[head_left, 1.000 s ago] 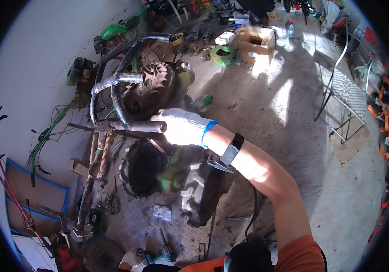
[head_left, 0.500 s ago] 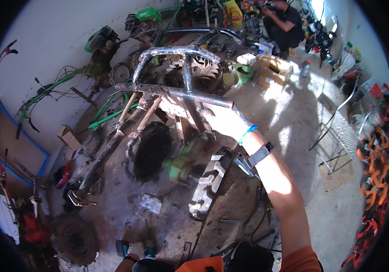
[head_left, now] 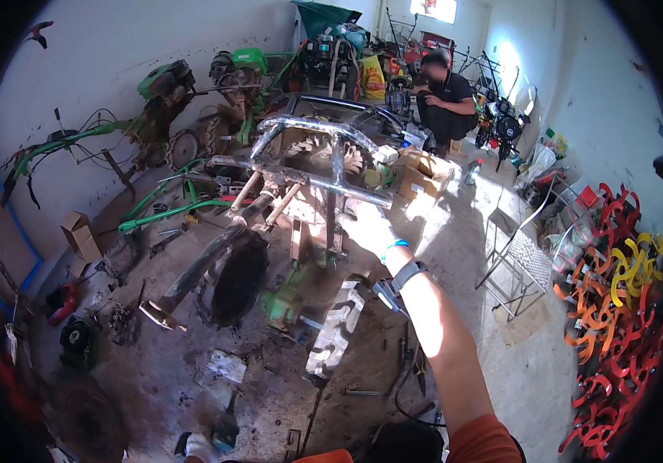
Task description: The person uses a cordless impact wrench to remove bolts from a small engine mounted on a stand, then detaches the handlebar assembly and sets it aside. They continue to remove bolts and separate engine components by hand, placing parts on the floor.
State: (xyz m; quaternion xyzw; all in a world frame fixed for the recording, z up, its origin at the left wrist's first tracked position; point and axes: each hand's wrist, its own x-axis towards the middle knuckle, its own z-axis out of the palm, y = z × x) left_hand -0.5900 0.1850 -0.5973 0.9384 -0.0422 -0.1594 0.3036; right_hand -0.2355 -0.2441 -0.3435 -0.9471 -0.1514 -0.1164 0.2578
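Note:
A black tubular metal frame (head_left: 337,158) with two coil springs (head_left: 284,204) stands in front of me, on a green gear housing (head_left: 279,305) between two lugged wheels. The near wheel (head_left: 337,328) shows its muddy tread. My right hand (head_left: 366,225), in a white glove bleached by sunlight, grips an upright of the frame below its crossbar; the fingertips are partly lost in glare. Low at the bottom edge, my gloved left hand (head_left: 202,446) is closed round the handle of a teal cordless drill (head_left: 225,430), which points away from me.
A person (head_left: 447,96) squats at the back beside a cardboard box (head_left: 424,176). Green machines (head_left: 168,81) line the left wall. A metal rack (head_left: 518,258) stands at right, near piled orange and red curved blades (head_left: 613,309). Tools and a cable (head_left: 399,390) lie on the floor.
My view has tilted upward, showing more of the back of the room. The right hand stays on the frame. My left hand and the drill sit lower and further left in the picture.

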